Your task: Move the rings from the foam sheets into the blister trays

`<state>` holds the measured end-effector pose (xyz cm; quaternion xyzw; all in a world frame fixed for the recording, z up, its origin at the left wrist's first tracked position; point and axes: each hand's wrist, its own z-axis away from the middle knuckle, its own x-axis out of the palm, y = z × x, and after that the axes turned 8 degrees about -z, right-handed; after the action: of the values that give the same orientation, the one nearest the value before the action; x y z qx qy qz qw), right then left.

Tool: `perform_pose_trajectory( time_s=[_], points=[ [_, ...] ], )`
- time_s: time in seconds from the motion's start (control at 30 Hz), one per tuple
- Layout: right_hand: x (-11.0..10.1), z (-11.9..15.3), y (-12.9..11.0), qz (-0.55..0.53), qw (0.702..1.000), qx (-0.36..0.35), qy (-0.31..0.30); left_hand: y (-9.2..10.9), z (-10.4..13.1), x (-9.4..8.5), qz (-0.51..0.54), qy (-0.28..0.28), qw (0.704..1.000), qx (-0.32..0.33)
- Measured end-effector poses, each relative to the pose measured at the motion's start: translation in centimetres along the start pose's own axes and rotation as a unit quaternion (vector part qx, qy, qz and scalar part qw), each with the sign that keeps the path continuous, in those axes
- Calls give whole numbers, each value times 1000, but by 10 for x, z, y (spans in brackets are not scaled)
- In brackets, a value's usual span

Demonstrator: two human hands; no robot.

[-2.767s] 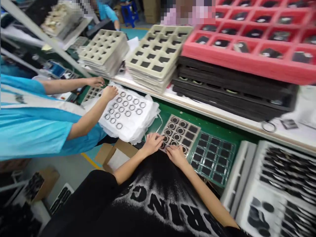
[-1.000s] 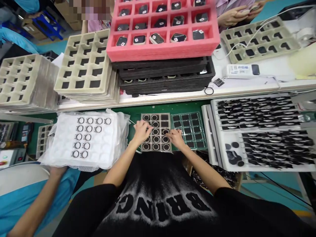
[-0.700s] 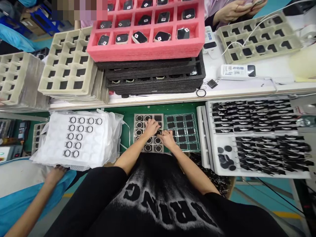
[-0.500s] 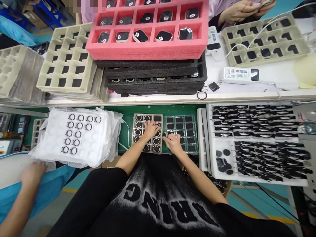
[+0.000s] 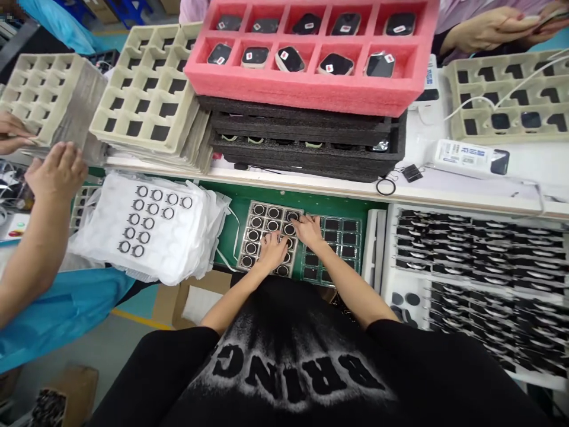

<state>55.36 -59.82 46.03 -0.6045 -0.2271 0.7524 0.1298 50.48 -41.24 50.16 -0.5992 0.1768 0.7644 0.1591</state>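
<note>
A clear tray (image 5: 243,249) of square compartments lies on the green bench, with a dark round ring (image 5: 260,210) in most of the compartments I can see. My left hand (image 5: 272,253) rests over the tray's lower middle, fingers spread and curved down, hiding several compartments. At the tray's upper right edge, my right hand (image 5: 309,231) has its fingers closed at the rim of a ring (image 5: 292,216) in the top right corner compartment. Directly right stands a second clear tray (image 5: 341,237) with dark square pads, partly covered by my right hand and forearm.
White stacked sheets (image 5: 164,237) carry rings at left. A white tray (image 5: 406,270) of black parts stands right. On the shelf are pink foam (image 5: 306,98) with watches, black foam trays (image 5: 306,160) and beige trays (image 5: 142,127). A co-worker's hand (image 5: 57,169) is at far left.
My right hand has carried a ring up to the top right compartment, which was without one. My left hand has moved down the tray. The view has shifted; the co-worker's arm at left is raised.
</note>
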Motion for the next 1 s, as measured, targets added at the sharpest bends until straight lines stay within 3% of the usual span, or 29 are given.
perform_pose_trajectory(
  time_s=[0.13, 0.23, 0.3, 0.4, 0.5, 0.67, 0.8, 0.9, 1.0],
  points=[
    [13, 27, -1, -26, 997, 46, 50, -10, 25, -5, 23, 13, 999, -22],
    [38, 78, 0, -98, 967, 186, 145, -18, 39, -6, 30, 9, 999, -16],
    [61, 123, 2, -111, 944, 260, 167, -22, 46, -6, 40, 3, 999, -19],
    [94, 185, 6, -84, 968, 216, 96, -26, 53, -2, 56, -11, 998, -19],
    [110, 217, 11, -46, 990, 123, 47, -26, 54, 4, 68, -27, 997, 3],
    [104, 224, 23, -21, 997, 23, 65, -16, 44, 1, 92, -42, 994, 52],
    [87, 226, 19, -52, 970, 27, 237, 0, 36, -9, 183, -33, 980, 70],
    [70, 224, 1, -72, 935, 13, 348, 17, 36, -14, 356, -65, 931, 50],
    [59, 212, -31, -72, 939, -61, 332, 32, 42, -16, 494, -95, 864, 23]
  ],
)
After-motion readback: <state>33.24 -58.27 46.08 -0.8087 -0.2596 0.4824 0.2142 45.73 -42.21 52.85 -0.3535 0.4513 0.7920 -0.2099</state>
